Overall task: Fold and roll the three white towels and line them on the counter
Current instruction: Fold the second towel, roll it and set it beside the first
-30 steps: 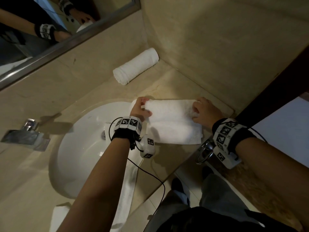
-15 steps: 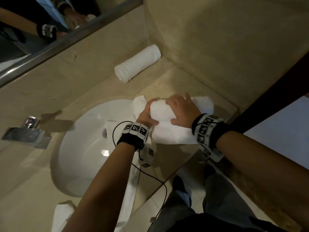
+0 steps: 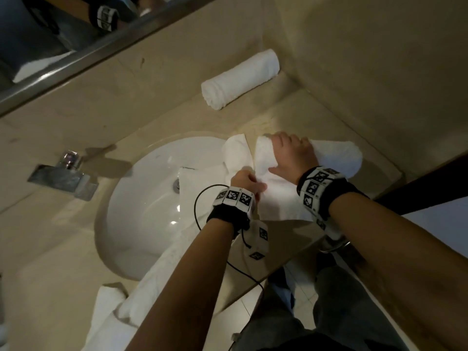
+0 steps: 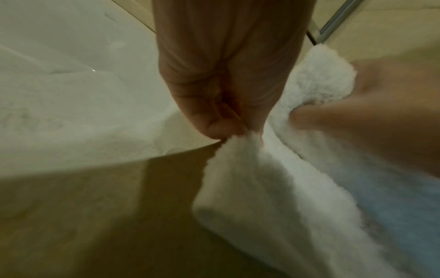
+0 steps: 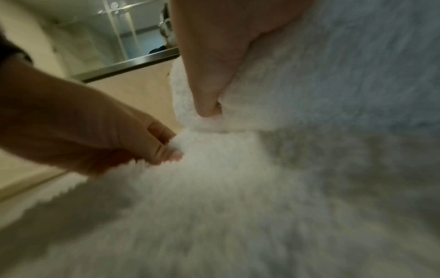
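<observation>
Bathroom counter [image 3: 291,117], by sink [image 3: 141,198]: roll's begun since a sec ago — my R hand [image 3: 291,158] cups towel [image 3: 336,158], L hand [image 3: 247,182] pinches its edge — 2nd roll underway.

We see a rolled towel [image 3: 240,78] behind the half-rolled towel [image 3: 336,158] on the desk [image 3: 286,117], sink [image 3: 141,198] left.

we find bare counter [image 3: 266,122] at twelve o'clock, between the towel [image 3: 336,158] under our hands and the rolled towel [image 3: 240,78] against the back wall. the side wall [image 3: 379,72] closes off two o'clock. at nine o'clock the sink [image 3: 141,198] drops away, with the faucet [image 3: 63,177] beyond it.
</observation>
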Demonstrator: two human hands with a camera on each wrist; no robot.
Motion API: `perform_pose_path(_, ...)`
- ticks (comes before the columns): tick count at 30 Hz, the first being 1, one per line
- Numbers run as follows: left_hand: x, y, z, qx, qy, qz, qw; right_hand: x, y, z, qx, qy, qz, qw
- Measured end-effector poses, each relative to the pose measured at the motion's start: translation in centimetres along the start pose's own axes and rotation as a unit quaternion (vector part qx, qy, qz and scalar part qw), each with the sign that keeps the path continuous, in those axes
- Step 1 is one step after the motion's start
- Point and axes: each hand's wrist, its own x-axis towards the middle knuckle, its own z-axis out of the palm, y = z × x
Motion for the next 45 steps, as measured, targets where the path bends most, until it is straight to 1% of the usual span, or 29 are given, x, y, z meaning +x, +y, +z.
perform_pose_path(2,-0.2,0.0,0.2,0.013,0.006,-0.001,1.000,0.7,0.1,0.0,0.034,-0.009,0.031,0.999)
perform_pose_path(3,-0.4,0.0,0.3,0.035,0.017,0.011,0.999,1.0,0.0,0.0,0.046,-0.015,0.043,0.998)
perform_pose_path(6,-0.5,0.3,0.4,0.104,0.056,0.077,0.990,1.9,0.3,-0.1,0.066,-0.037,0.066,0.995)
perform_pose_path(8,-0.5,0.5,0.4,0.149,0.058,0.117,0.980,2.2,0.5,-0.3,0.076,-0.045,0.087,0.992)
perform_pose_path(9,-0.5,0.5,0.5,0.153,0.058,0.131,0.978,2.4,0.6,-0.3,0.078,-0.047,0.095,0.991)
perform_pose_path(11,-0.4,0.6,0.8,0.131,0.063,0.136,0.980,2.3,0.5,-0.1,0.068,-0.051,0.099,0.992)
perform_pose_path(13,-0.3,1.0,0.6,0.096,0.047,0.120,0.987,1.9,0.2,0.2,0.047,-0.045,0.091,0.994)
perform_pose_path(15,-0.3,1.8,0.0,0.013,-0.032,0.064,0.997,1.4,-0.1,0.6,0.030,-0.031,0.081,0.996)
perform_pose_path(16,-0.5,2.3,-0.4,-0.041,-0.077,0.022,0.996,1.2,-0.3,0.7,0.023,-0.024,0.076,0.997)
perform_pose_path(17,-0.7,2.8,-1.0,-0.092,-0.109,-0.027,0.989,1.0,-0.3,0.7,0.017,-0.019,0.072,0.997)
perform_pose_path(19,-0.6,3.3,-2.1,-0.177,-0.145,-0.109,0.968,0.6,-0.5,0.8,0.004,-0.012,0.061,0.998)
perform_pose_path(21,0.0,3.4,-2.8,-0.224,-0.153,-0.142,0.952,0.3,-0.5,0.9,-0.008,-0.012,0.044,0.999)
perform_pose_path(23,0.2,3.5,-3.1,-0.237,-0.148,-0.156,0.947,0.1,-0.2,0.9,-0.009,-0.011,0.022,1.000)
perform_pose_path(25,0.3,3.7,-3.1,-0.225,-0.144,-0.156,0.951,0.1,0.5,0.9,0.010,-0.012,-0.009,1.000)
perform_pose_path(26,0.2,3.7,-3.0,-0.206,-0.130,-0.154,0.958,0.1,0.9,0.9,0.024,-0.016,-0.024,0.999)
perform_pose_path(28,0.0,3.7,-2.8,-0.189,-0.117,-0.160,0.962,0.0,1.5,0.7,0.081,-0.030,-0.044,0.995)
perform_pose_path(31,0.0,3.5,-2.3,-0.186,-0.130,-0.161,0.961,-0.1,2.1,0.0,0.207,-0.056,-0.044,0.976)
perform_pose_path(34,-0.1,4.0,-1.9,-0.218,-0.117,-0.157,0.956,0.2,2.6,-0.5,0.250,-0.083,-0.034,0.964)
perform_pose_path(36,-0.1,3.9,-2.0,-0.260,-0.099,-0.157,0.948,0.0,2.8,-0.2,0.248,-0.070,-0.029,0.966)
perform_pose_path(38,0.0,3.8,-2.6,-0.330,-0.088,-0.162,0.926,-0.6,2.6,0.2,0.225,-0.058,-0.020,0.972)
perform_pose_path(39,0.0,3.8,-3.0,-0.364,-0.100,-0.157,0.913,-0.9,2.4,0.4,0.210,-0.050,-0.015,0.976)
perform_pose_path(41,0.1,4.0,-3.7,-0.363,-0.146,-0.152,0.908,-1.4,1.8,0.6,0.163,-0.038,-0.012,0.986)
perform_pose_path(43,0.2,4.7,-3.8,-0.290,-0.153,-0.132,0.936,-1.8,1.4,0.7,0.128,-0.028,-0.020,0.991)
perform_pose_path(45,-0.1,5.7,-3.6,-0.222,-0.152,-0.126,0.955,-2.3,1.5,1.0,0.137,-0.033,-0.048,0.989)
